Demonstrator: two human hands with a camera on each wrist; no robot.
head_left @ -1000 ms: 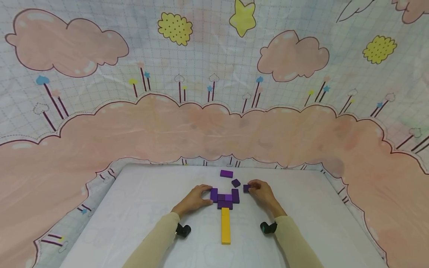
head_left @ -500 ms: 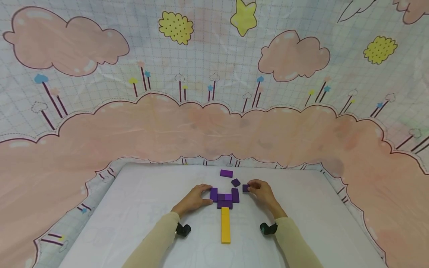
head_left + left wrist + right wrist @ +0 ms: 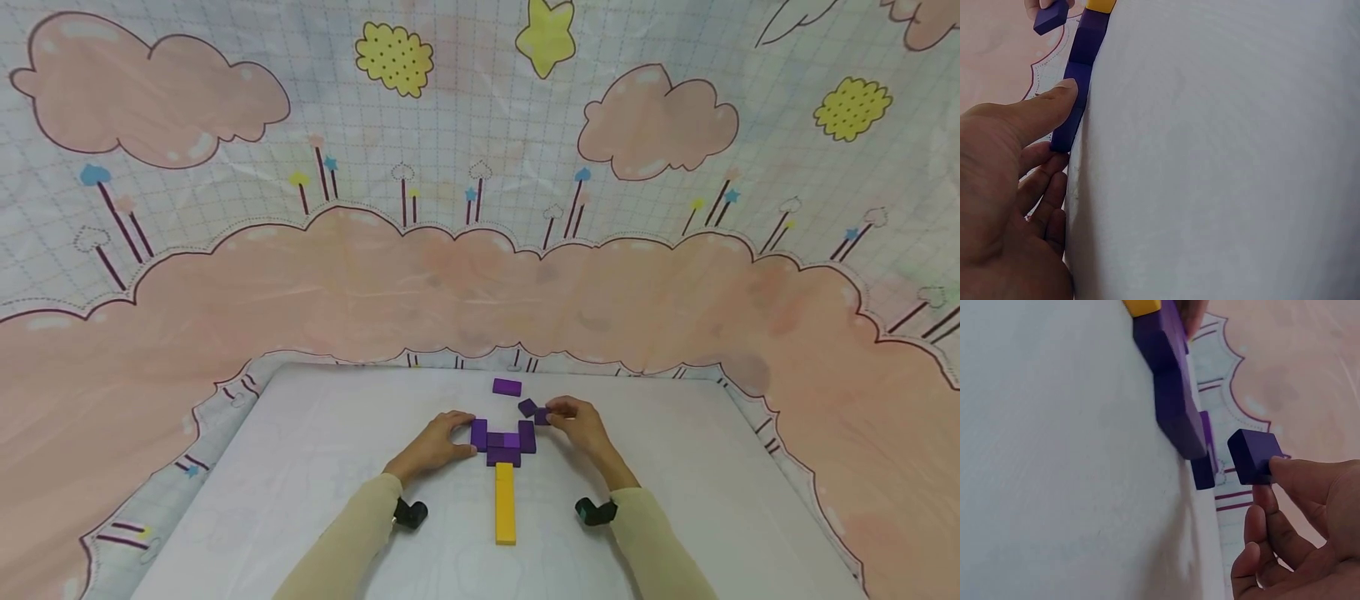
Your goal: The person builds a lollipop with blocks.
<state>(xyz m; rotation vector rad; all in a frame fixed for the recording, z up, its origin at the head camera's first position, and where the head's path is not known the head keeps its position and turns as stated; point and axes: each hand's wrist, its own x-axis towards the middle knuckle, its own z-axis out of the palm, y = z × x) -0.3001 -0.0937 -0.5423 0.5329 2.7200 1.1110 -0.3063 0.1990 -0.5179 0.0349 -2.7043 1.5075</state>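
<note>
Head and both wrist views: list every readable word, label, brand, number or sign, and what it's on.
None readable.
Purple blocks and yellow strip: no lettering visible.
Patterned backdrop: drawings only, such as clouds and stars.
Black wrist devices: any marking is too small to read.

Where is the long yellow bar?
In the head view, the long yellow bar lies low near the middle, just below the purple blocks, between the sleeves.
</note>
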